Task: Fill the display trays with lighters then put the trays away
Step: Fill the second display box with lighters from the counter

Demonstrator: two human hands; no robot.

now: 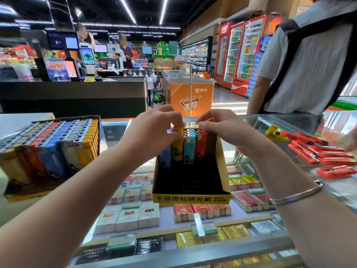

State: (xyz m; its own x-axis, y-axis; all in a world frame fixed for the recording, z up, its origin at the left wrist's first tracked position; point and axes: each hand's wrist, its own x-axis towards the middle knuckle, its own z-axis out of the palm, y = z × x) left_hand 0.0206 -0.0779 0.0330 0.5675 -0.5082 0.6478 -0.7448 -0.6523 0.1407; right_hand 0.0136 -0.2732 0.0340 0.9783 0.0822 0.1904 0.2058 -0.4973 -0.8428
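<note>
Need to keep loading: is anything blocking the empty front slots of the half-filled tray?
Nothing visible. The tray is empty in front of the standing lighters; both hands, left hand and right hand, are at the back row.

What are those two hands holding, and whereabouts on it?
The left hand pinches an upright yellow plastic lighter by its metal top, inside the black-and-yellow cardboard tray. Whether the right hand grips anything cannot be told.

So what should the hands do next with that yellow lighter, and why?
Probably push the yellow lighter down into its slot. The left hand pinches its top, and it stands at the front of the rows at the back of the black tray. The right hand touches the tops of the lighters there. Most of the tray is still empty, so more red lighters could follow.
</note>
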